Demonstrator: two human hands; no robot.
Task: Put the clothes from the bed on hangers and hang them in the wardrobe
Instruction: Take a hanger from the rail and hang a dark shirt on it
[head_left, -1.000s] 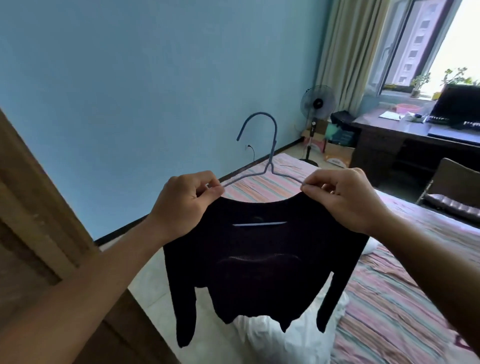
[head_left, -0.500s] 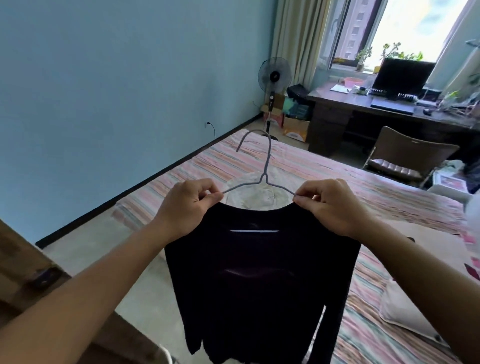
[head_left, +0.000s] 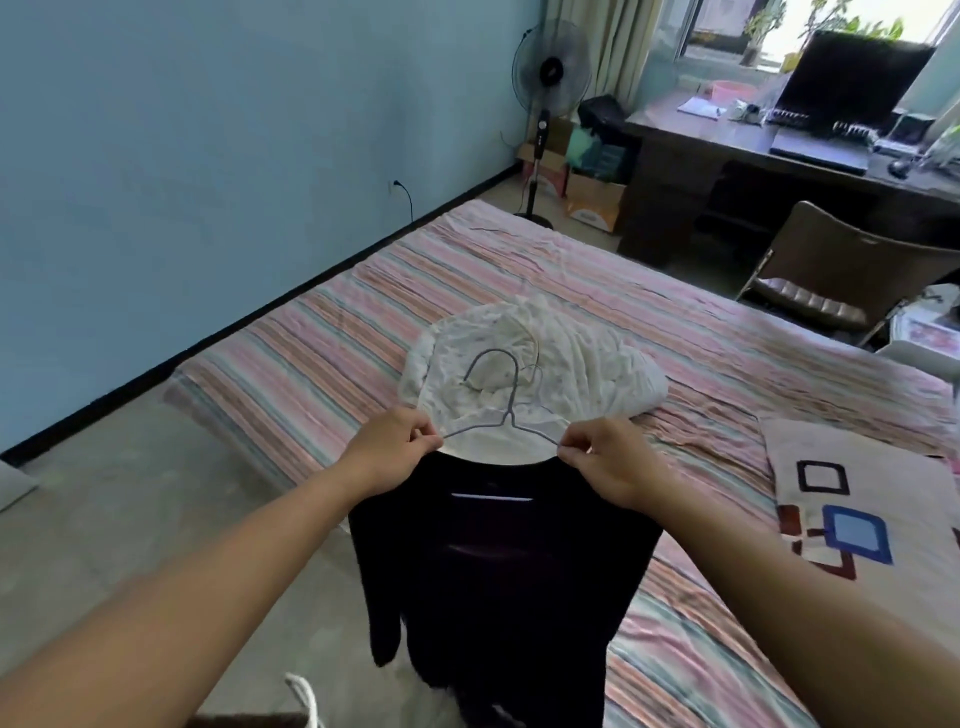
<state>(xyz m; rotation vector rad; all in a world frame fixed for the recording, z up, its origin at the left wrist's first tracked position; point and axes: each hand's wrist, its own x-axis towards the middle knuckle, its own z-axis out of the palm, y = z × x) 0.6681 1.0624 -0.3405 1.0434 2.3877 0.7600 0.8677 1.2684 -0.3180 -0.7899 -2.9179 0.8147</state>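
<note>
A black long-sleeved top (head_left: 498, 561) hangs on a thin grey wire hanger (head_left: 506, 410), held up over the near edge of the bed (head_left: 322, 343). My left hand (head_left: 395, 447) pinches the top's left shoulder at the hanger's arm. At the right shoulder my right hand (head_left: 608, 460) pinches it the same way. The hanger's hook stands free above the neckline. Behind it a crumpled white garment (head_left: 587, 374) lies on the striped sheet. The wardrobe is out of view.
A patterned pillow (head_left: 852, 514) lies on the bed at right. Beyond the bed stand a pedestal fan (head_left: 548, 78), cardboard boxes (head_left: 595, 200), a dark desk (head_left: 727, 156) with a monitor, and a brown chair (head_left: 841, 280). Bare floor (head_left: 104, 493) runs along the blue wall at left.
The view has swung right and down, from the wall and a wooden panel to the bed. Both hands keep their pinch on the top's shoulders, now lower over the bed.
</note>
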